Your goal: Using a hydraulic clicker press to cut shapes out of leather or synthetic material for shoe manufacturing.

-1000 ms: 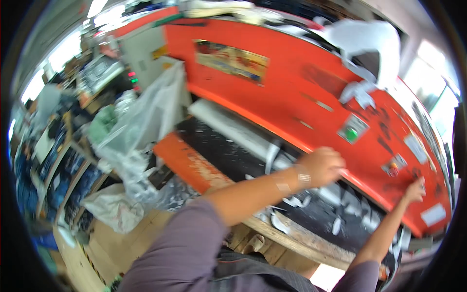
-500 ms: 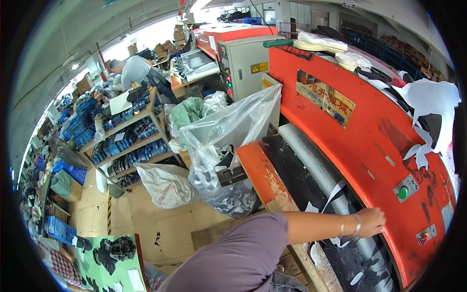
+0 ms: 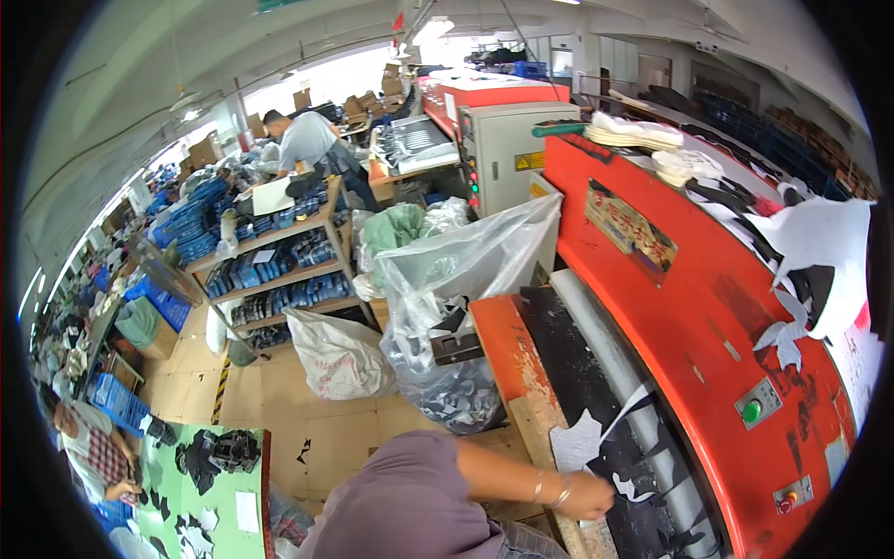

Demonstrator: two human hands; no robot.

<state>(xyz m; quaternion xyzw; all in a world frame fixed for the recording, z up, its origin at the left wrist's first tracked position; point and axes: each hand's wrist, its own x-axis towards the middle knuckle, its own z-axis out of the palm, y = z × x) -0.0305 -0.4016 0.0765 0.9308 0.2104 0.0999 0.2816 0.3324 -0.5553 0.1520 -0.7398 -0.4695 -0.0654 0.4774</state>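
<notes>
My left arm, in a purple sleeve, reaches right from the lower middle. My left hand (image 3: 585,496), with bracelets at the wrist, is closed over the front edge of the red machine's black bed (image 3: 596,382); its curled fingers hide whatever they may hold. Just right of the knuckles lies a small white scrap (image 3: 635,488). A larger white offcut (image 3: 576,442) rests beyond the hand, near a narrow white strip (image 3: 626,410). Black cut scraps lie along the bed beside a grey roller (image 3: 610,326). My right hand is out of view.
The red machine housing (image 3: 643,307) carries a green button (image 3: 751,411) and a red knob (image 3: 789,503). A clear plastic bag of scraps (image 3: 456,391) hangs beside a white sack (image 3: 337,359). A green table (image 3: 228,466) and loaded shelves (image 3: 279,242) stand left; two other people work there.
My left hand has drawn back leftward and lower, from beside the red housing to the bed's front edge. The view has shifted, and the large white offcut now shows more fully.
</notes>
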